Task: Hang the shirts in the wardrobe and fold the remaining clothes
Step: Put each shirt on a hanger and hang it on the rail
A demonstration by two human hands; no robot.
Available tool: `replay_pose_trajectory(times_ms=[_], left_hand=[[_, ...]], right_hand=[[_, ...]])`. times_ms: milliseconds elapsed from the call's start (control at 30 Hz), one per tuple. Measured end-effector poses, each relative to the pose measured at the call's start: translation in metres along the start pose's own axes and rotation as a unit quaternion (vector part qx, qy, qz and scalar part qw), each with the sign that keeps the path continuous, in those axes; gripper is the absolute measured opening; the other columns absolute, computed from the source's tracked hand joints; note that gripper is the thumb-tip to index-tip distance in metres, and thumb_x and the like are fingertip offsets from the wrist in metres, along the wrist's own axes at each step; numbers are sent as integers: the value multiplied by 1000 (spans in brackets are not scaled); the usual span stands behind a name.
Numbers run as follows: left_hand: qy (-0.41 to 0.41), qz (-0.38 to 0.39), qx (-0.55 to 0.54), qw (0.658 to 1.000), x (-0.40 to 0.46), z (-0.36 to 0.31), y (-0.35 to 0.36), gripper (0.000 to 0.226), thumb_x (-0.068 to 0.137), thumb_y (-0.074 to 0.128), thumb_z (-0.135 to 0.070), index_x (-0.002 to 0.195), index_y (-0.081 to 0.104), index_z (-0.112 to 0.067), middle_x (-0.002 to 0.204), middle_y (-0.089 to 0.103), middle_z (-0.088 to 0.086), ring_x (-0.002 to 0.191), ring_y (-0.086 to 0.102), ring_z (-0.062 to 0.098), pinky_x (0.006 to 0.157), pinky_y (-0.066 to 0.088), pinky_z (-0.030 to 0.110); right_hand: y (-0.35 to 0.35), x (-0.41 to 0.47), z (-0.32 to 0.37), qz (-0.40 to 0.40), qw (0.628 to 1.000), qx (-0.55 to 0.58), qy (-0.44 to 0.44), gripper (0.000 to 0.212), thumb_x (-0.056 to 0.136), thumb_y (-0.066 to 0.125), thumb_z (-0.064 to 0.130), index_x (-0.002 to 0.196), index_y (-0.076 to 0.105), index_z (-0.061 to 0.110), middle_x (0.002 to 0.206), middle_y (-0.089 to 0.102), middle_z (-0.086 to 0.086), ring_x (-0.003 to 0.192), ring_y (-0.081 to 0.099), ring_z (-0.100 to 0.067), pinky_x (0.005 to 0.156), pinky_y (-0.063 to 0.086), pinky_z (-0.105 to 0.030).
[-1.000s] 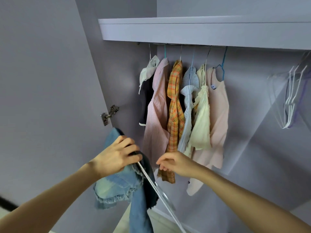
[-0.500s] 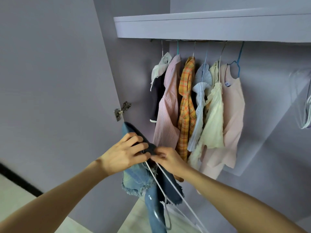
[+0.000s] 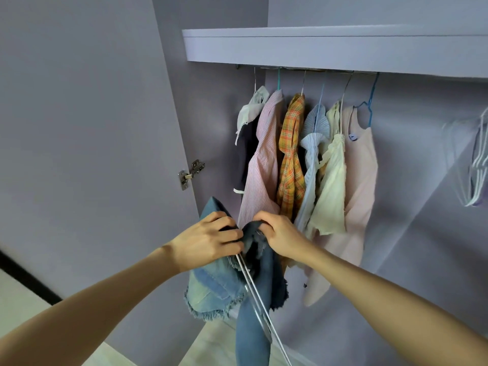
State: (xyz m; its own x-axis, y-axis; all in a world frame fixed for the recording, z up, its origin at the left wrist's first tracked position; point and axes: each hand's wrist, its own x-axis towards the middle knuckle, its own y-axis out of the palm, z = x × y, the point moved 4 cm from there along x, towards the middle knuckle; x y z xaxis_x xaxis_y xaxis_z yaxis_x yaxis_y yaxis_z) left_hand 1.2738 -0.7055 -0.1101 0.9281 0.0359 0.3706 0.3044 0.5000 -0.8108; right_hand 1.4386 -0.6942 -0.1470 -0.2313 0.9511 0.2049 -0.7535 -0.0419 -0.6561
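Note:
A frayed blue denim garment (image 3: 214, 289) hangs in front of the open wardrobe, below the rail. My left hand (image 3: 208, 240) grips its upper fold together with a white wire hanger (image 3: 257, 299) that slants down to the right. My right hand (image 3: 280, 233) pinches the denim's top edge right beside the left hand. On the rail (image 3: 303, 68) hang several shirts: a dark one with a white collar (image 3: 249, 143), a pink striped one (image 3: 264, 165), an orange plaid one (image 3: 291, 157), a pale blue one (image 3: 313, 154), a cream one (image 3: 334, 180) and a pink top (image 3: 363, 180).
The wardrobe shelf (image 3: 330, 48) runs above the rail. The open door (image 3: 92, 154) stands at the left with a metal hinge (image 3: 190, 173). A bunch of empty white hangers (image 3: 479, 167) hangs at the far right. Pale floor (image 3: 21, 305) shows at lower left.
My right hand has moved left from beside the hanger onto the denim's top edge, next to the left hand. The view has shifted so the wardrobe sits further right.

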Motion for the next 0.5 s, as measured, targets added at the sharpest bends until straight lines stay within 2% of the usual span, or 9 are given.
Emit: replay_pose_trajectory(times_ms=[67, 100, 167, 233, 300, 400, 433, 500], left_hand=[[-3, 24, 3, 1000, -5, 2, -1, 43, 83, 35, 2, 82, 71, -21, 89, 69, -3, 82, 61, 20, 76, 51, 28], [-4, 38, 3, 999, -7, 2, -1, 43, 79, 35, 2, 83, 71, -22, 89, 68, -3, 81, 62, 20, 74, 52, 28], [-15, 56, 6, 998, -13, 3, -3, 43, 77, 35, 2, 83, 71, -22, 87, 68, -3, 79, 64, 20, 71, 52, 27], [-31, 63, 5, 998, -14, 4, -4, 42, 78, 36, 1, 85, 72, -21, 86, 69, -3, 78, 65, 20, 69, 52, 26], [-37, 71, 2, 997, -13, 5, -5, 41, 78, 38, -1, 87, 73, -20, 86, 69, -3, 78, 66, 20, 68, 52, 25], [-38, 80, 7, 996, -13, 3, -5, 40, 79, 39, -3, 87, 73, -22, 87, 70, -4, 78, 66, 19, 67, 52, 24], [-41, 81, 9, 996, -13, 3, -5, 40, 79, 39, -3, 87, 73, -22, 87, 70, -4, 78, 66, 19, 67, 52, 24], [-44, 82, 14, 996, -14, 3, -4, 39, 80, 39, -4, 87, 73, -22, 87, 69, -5, 77, 65, 19, 67, 51, 23]], right_hand=[[2, -2, -3, 11, 1000, 12, 15, 17, 98, 37, 7, 94, 54, 6, 81, 57, -17, 75, 53, -29, 70, 43, -36], [2, -3, -3, 11, 1000, 21, 16, 16, 99, 37, 12, 92, 51, 10, 81, 57, -18, 74, 53, -32, 69, 42, -40], [3, -7, 1, 39, 999, 20, 2, 15, 96, 42, 32, 92, 46, 19, 75, 56, -2, 66, 51, -16, 63, 41, -31], [6, -11, 5, 107, 991, -81, -10, 28, 87, 49, 49, 102, 40, 28, 80, 57, 9, 67, 54, -7, 59, 40, -23], [6, -14, 3, 139, 969, -203, -33, 36, 90, 53, 38, 119, 33, 30, 97, 61, 5, 75, 59, -15, 57, 39, -25], [0, -15, -1, 96, 952, -284, -70, 43, 92, 47, 15, 133, 33, 21, 126, 49, -3, 90, 59, -28, 70, 45, -38], [-2, -16, -2, 88, 944, -308, -78, 42, 91, 47, 14, 131, 36, 19, 125, 45, -3, 89, 58, -29, 70, 45, -40], [-4, -16, -7, 83, 923, -363, -95, 38, 90, 47, 13, 127, 41, 13, 121, 42, -4, 91, 56, -27, 69, 44, -35]])
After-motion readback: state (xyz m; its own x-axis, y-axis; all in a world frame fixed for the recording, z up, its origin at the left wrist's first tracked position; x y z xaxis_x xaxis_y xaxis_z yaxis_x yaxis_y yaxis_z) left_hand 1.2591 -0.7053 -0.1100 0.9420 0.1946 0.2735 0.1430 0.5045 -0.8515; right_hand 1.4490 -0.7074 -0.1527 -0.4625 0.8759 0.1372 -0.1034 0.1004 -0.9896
